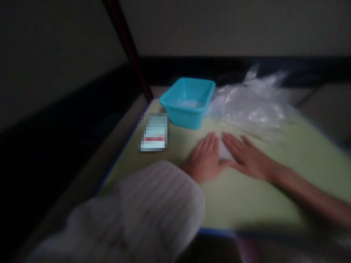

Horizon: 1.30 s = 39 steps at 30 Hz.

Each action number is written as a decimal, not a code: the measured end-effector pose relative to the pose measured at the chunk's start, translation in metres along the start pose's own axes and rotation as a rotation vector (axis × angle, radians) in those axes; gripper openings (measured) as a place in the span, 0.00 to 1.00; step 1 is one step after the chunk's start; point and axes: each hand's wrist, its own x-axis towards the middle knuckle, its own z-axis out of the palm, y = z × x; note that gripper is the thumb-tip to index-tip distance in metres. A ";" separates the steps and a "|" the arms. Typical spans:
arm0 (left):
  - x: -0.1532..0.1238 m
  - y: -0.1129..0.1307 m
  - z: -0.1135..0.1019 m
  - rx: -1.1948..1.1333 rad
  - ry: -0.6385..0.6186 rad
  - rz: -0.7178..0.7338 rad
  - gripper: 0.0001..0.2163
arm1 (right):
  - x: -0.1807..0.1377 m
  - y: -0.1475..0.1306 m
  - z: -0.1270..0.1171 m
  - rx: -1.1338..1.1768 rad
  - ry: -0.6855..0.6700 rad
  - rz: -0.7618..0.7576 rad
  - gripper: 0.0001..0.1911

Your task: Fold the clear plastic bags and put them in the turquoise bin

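Observation:
My left hand (205, 159) lies flat on the table, fingers stretched forward. My right hand (246, 155) rests flat beside it, angled in from the right, its fingers extended. Between and partly beneath the two hands is a small white piece (225, 150); the hands cover much of it, and blur hides whether it is paper, cloth or plastic. The thumbs come close together at its near edge. Pale striped cloth (164, 204) in the foreground hides my left wrist.
The yellow-green table (246, 208) has a blue edge. Behind my hands stands a turquoise plastic basin (185, 118) with something whitish inside. Crumpled clear plastic (252, 102) lies at the back right. A pixelated phone-like rectangle (155, 132) lies left of the basin.

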 end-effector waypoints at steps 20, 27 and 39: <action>-0.026 -0.028 -0.008 0.039 0.000 -0.034 0.33 | 0.002 -0.014 -0.008 0.020 -0.058 0.172 0.44; -0.026 -0.027 -0.007 0.002 -0.001 -0.038 0.33 | -0.004 0.001 -0.011 0.206 -0.008 0.219 0.41; -0.031 -0.034 -0.012 -0.188 -0.019 -0.004 0.37 | 0.004 0.018 -0.012 0.566 0.124 0.290 0.28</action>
